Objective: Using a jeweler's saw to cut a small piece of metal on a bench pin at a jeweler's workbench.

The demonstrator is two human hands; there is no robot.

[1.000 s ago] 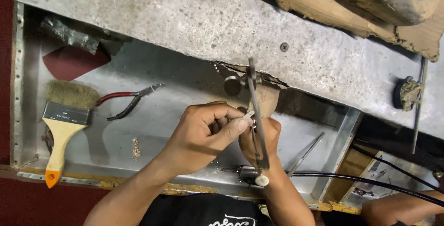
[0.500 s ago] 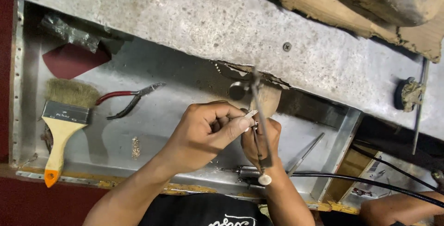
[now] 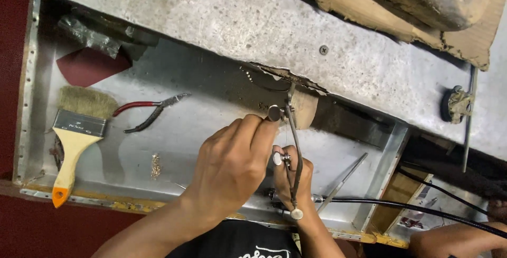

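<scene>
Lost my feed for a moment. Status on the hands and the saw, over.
Left hand fingers on the saw frame's upper clamp. Right hand low behind the frame, grip unclear. Frame upright at the wooden peg. Pliers, brush well off left.

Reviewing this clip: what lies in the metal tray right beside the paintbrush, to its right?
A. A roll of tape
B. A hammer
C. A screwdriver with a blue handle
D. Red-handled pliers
D. A pair of red-handled pliers lies on the tray floor just right of the paintbrush, apart from the left hand and the right hand, which work at the small metal saw frame.
</scene>
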